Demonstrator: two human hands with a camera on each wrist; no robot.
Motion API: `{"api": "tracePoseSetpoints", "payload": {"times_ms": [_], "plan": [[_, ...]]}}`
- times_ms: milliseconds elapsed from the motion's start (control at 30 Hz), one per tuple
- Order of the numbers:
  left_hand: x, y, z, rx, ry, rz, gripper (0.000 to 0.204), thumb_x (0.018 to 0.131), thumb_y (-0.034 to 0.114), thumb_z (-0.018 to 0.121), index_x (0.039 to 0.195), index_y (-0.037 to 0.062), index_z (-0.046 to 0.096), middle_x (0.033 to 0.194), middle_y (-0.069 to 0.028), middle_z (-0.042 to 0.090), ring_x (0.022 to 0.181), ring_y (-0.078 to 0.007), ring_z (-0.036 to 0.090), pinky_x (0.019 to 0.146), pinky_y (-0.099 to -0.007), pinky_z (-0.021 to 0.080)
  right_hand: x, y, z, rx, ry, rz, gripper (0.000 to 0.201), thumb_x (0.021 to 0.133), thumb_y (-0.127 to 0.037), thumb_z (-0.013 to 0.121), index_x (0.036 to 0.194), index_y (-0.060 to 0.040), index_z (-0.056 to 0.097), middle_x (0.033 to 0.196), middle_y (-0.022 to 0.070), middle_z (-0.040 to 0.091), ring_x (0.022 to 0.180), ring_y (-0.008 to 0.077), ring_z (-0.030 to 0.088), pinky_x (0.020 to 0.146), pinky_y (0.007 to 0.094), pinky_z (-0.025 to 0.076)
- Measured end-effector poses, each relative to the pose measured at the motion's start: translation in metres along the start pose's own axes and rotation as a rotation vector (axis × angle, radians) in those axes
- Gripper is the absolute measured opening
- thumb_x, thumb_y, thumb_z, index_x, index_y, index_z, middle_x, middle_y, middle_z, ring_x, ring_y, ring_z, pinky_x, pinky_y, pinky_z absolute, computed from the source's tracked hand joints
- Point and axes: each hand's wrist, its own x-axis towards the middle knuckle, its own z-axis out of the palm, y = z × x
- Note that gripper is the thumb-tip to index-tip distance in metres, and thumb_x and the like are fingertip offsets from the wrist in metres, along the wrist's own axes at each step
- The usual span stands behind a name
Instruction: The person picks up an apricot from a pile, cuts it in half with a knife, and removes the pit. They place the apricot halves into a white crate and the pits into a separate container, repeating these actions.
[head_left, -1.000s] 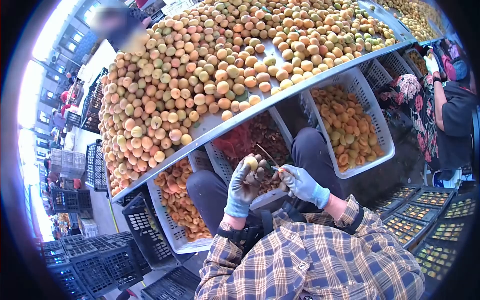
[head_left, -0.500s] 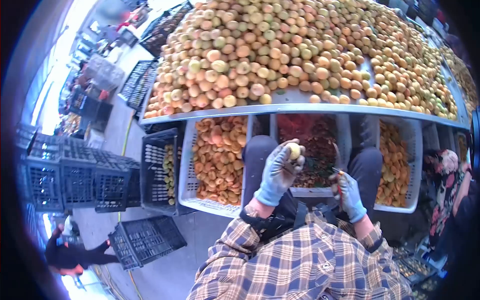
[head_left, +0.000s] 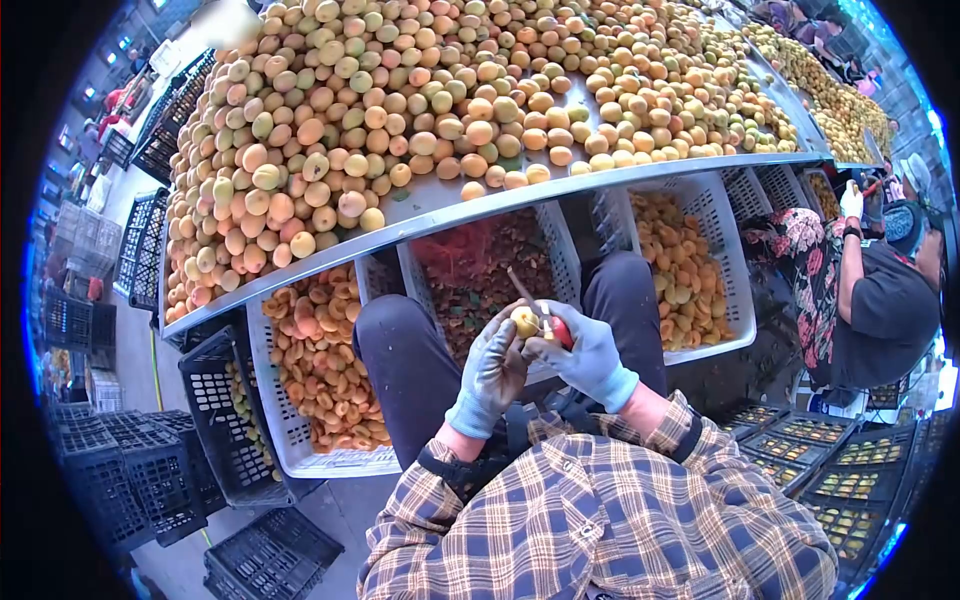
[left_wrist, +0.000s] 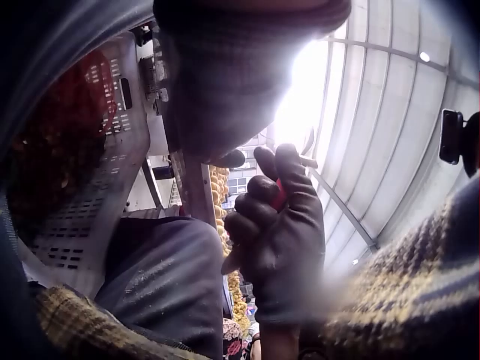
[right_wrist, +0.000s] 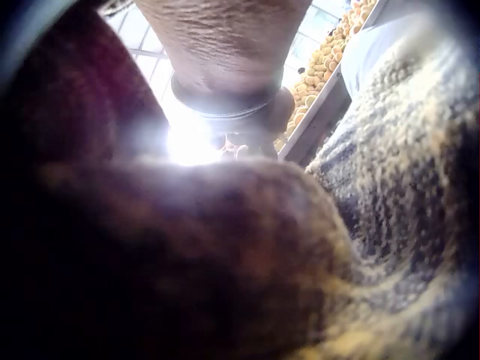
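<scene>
In the head view my gloved left hand (head_left: 488, 372) holds a yellowish apricot (head_left: 523, 319) at its fingertips, above my lap. My right hand (head_left: 592, 362), gloved too, grips a knife with a red handle (head_left: 562, 333). The thin dark blade (head_left: 521, 287) points up and away, right beside the fruit, and the two hands meet there. The left wrist view has the right hand (left_wrist: 281, 232) with curled fingers and a bit of red handle between them. Sleeve and glare hide most of the right wrist view.
A metal table (head_left: 430, 222) heaped with whole apricots stands before me. Below its edge are a white crate (head_left: 290, 440) of split apricots, another white crate (head_left: 740, 335) of them, and one with dark scraps and red netting between my knees. Black crates (head_left: 225, 400) stand left; a person (head_left: 870, 310) sits right.
The head view has swung left and back right. My hands, apart half a second ago, have come together, bringing the knife to the apricot.
</scene>
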Motion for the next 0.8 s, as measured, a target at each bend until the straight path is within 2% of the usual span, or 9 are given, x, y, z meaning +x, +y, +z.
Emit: {"api": "tracePoseSetpoints", "payload": {"times_ms": [167,333,433,467,500,567,600,733,800], "plan": [[-0.003,-0.004,-0.002,0.146,0.045,-0.003,0.037,0.096,0.019,0.055,0.127,0.0006,0.048,0.114,-0.0085,0.059,0.097,-0.0154,0.059,0.083,-0.0305,0.049,-0.005,0.027,-0.001,-0.105,-0.019,-0.055,0.032,0.074,-0.008,0.071,0.105,-0.0047,0.064,0.088,0.0146,0.066,0.075,0.0265,0.068,0.066,0.0299,0.053],[-0.004,-0.004,-0.004,0.220,0.039,-0.163,0.036,0.095,0.021,0.057,0.124,-0.0001,0.051,0.105,-0.0078,0.062,0.086,-0.0151,0.061,0.074,-0.0286,0.049,0.000,0.022,-0.008,-0.218,0.034,-0.165,0.014,0.076,-0.006,0.067,0.088,-0.0044,0.060,0.076,0.0133,0.062,0.068,0.0334,0.063,0.059,0.0343,0.050],[-0.004,-0.001,-0.002,0.376,0.038,-0.122,0.036,0.093,0.021,0.059,0.122,-0.0005,0.053,0.102,-0.0076,0.063,0.083,-0.0146,0.062,0.069,-0.0260,0.049,-0.002,0.028,-0.003,-0.183,0.052,-0.057,0.011,0.078,-0.008,0.066,0.087,-0.0052,0.060,0.074,0.0147,0.061,0.068,0.0352,0.061,0.057,0.0350,0.048],[0.000,-0.005,-0.005,0.345,0.075,-0.100,0.037,0.090,0.016,0.064,0.121,-0.0007,0.054,0.104,-0.0078,0.063,0.086,-0.0149,0.062,0.070,-0.0249,0.050,0.000,0.030,-0.005,-0.177,0.044,-0.036,0.009,0.083,-0.012,0.065,0.086,-0.0049,0.060,0.069,0.0114,0.060,0.060,0.0271,0.061,0.056,0.0335,0.047],[-0.002,-0.005,-0.002,0.348,0.069,-0.109,0.037,0.090,0.016,0.064,0.121,-0.0007,0.054,0.104,-0.0078,0.063,0.086,-0.0149,0.062,0.070,-0.0249,0.050,0.002,0.031,-0.006,-0.181,0.053,-0.032,0.009,0.083,-0.012,0.065,0.086,-0.0049,0.060,0.069,0.0114,0.060,0.060,0.0271,0.061,0.056,0.0335,0.047],[-0.008,-0.001,0.004,0.335,0.030,-0.008,0.040,0.086,0.010,0.068,0.121,-0.0005,0.053,0.106,-0.0088,0.062,0.091,-0.0167,0.063,0.076,-0.0267,0.053,0.011,0.042,-0.005,0.039,0.144,0.351,0.015,0.085,-0.015,0.067,0.086,-0.0027,0.060,0.067,0.0046,0.059,0.060,0.0130,0.056,0.059,0.0298,0.045],[-0.008,0.000,0.002,0.257,-0.019,0.000,0.045,0.084,0.006,0.069,0.124,-0.0005,0.051,0.112,-0.0107,0.060,0.097,-0.0205,0.063,0.084,-0.0315,0.053,0.018,0.045,-0.005,0.155,0.195,0.325,0.020,0.086,-0.018,0.068,0.090,-0.0006,0.060,0.072,-0.0003,0.058,0.068,0.0057,0.049,0.062,0.0266,0.044],[-0.004,0.001,0.001,0.148,0.004,0.026,0.051,0.082,0.006,0.070,0.128,0.0021,0.049,0.116,-0.0115,0.058,0.105,-0.0228,0.060,0.091,-0.0336,0.051,0.005,0.014,-0.028,0.108,-0.041,0.406,0.027,0.088,-0.019,0.067,0.106,-0.0017,0.057,0.081,-0.0014,0.058,0.072,0.0060,0.052,0.067,0.0240,0.046],[-0.002,0.001,0.001,0.101,0.000,0.021,0.049,0.084,0.006,0.067,0.129,0.0024,0.047,0.119,-0.0114,0.057,0.108,-0.0234,0.058,0.091,-0.0340,0.050,-0.008,0.001,-0.026,0.401,-0.177,0.325,0.026,0.091,-0.022,0.064,0.106,-0.0030,0.056,0.079,-0.0023,0.056,0.071,0.0053,0.051,0.065,0.0226,0.045]]}}
